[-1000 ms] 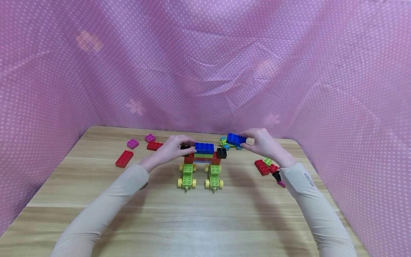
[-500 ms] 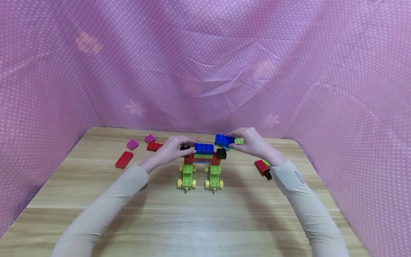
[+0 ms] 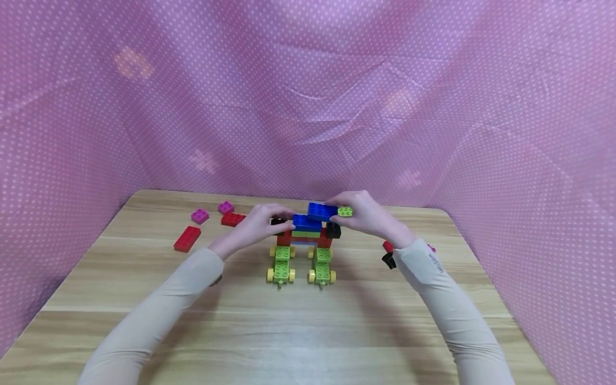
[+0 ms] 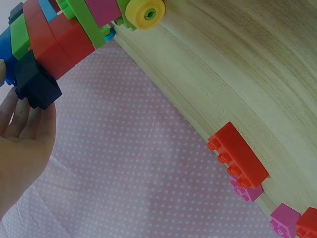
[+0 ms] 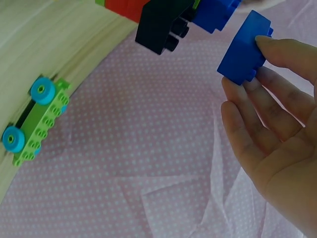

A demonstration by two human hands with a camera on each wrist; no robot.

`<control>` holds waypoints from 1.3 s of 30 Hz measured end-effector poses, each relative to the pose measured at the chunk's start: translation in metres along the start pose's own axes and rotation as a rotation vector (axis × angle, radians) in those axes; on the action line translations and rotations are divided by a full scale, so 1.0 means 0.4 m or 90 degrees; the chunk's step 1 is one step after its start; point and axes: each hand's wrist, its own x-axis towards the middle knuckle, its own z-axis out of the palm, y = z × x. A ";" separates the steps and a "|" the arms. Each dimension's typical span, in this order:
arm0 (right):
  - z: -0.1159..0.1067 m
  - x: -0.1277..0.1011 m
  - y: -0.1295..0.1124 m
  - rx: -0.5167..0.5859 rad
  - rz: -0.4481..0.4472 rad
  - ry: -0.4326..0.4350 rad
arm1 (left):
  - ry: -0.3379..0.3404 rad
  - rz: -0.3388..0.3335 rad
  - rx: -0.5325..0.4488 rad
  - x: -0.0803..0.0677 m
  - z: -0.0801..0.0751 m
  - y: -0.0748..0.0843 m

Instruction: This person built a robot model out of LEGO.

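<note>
A toy brick structure (image 3: 298, 239) stands mid-table on two lime wheeled bases (image 3: 282, 270). Red and lime layers, a black brick at each end and a blue brick (image 3: 303, 222) on top make up its upper part. My left hand (image 3: 255, 224) holds its top left end; in the left wrist view the thumb is at the blue brick and the fingers lie by the black brick (image 4: 37, 82). My right hand (image 3: 370, 216) pinches a second blue brick (image 5: 245, 49) between thumb and fingers. It hovers over the structure's right side, a gap showing below it in the right wrist view.
Behind the right hand is a lime car base (image 5: 42, 121) with blue wheels. Red bricks (image 3: 187, 239) and pink bricks (image 3: 199, 216) lie at the left. A black piece (image 3: 389, 260) and red ones lie right, partly behind the sleeve. A pink dotted curtain (image 3: 308, 107) encloses the table.
My right hand has carried the blue brick leftward, from beside the structure to above its top right. The left hand and the structure have stayed in place.
</note>
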 end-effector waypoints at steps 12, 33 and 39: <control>0.025 0.029 -0.012 0.005 -0.038 -0.006 | -0.004 -0.003 -0.002 0.003 -0.005 0.003; 0.043 0.049 -0.020 0.007 -0.033 -0.030 | 0.009 -0.009 0.000 0.008 -0.023 0.020; 0.046 0.051 -0.024 0.004 -0.041 -0.033 | 0.006 -0.004 -0.006 0.014 -0.027 0.030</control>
